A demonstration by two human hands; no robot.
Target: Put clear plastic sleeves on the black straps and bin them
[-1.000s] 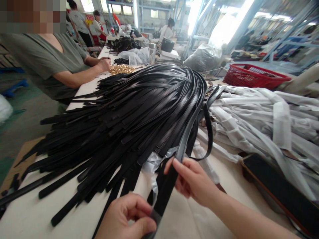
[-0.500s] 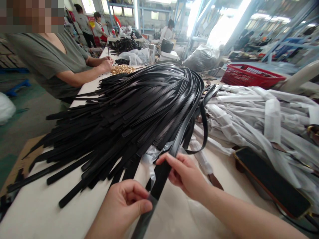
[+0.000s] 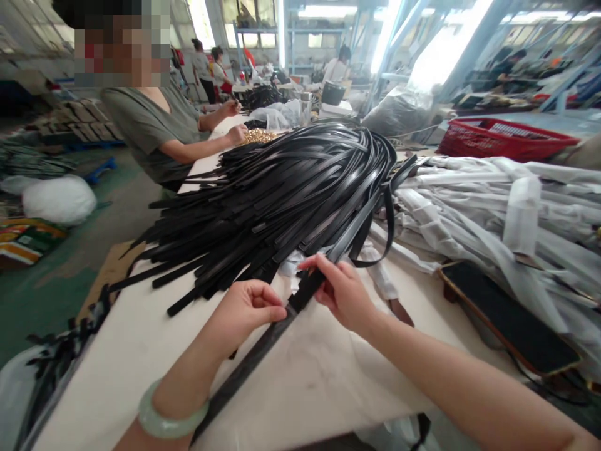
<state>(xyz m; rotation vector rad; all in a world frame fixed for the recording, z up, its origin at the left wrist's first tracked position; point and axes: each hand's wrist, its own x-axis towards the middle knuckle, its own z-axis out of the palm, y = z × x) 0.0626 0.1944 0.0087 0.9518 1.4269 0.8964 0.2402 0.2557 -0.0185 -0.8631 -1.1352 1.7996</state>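
Head camera: the left hand [image 3: 248, 313], thumb and forefinger pinched together, grips the edge of a black strap [image 3: 306, 290]; the right hand [image 3: 345, 293], fingers half curled, holds it farther up. The strap slants between the hands, and a heap of black straps [image 3: 300, 188] lies beyond both.

On the near side of the heap [image 3: 300, 181], bare table [image 3: 328, 376] lies either side of a strap [image 3: 253, 358], which slants across, barring a sideways sweep at table height. White bundles [image 3: 469, 213] block the heap's right, a black block [image 3: 507, 313] nearer. A sack [image 3: 399, 113] and basket [image 3: 502, 139] stand beyond, rightward; a co-worker's arms [image 3: 201, 148] reach in far left. Above the heap, air is open.
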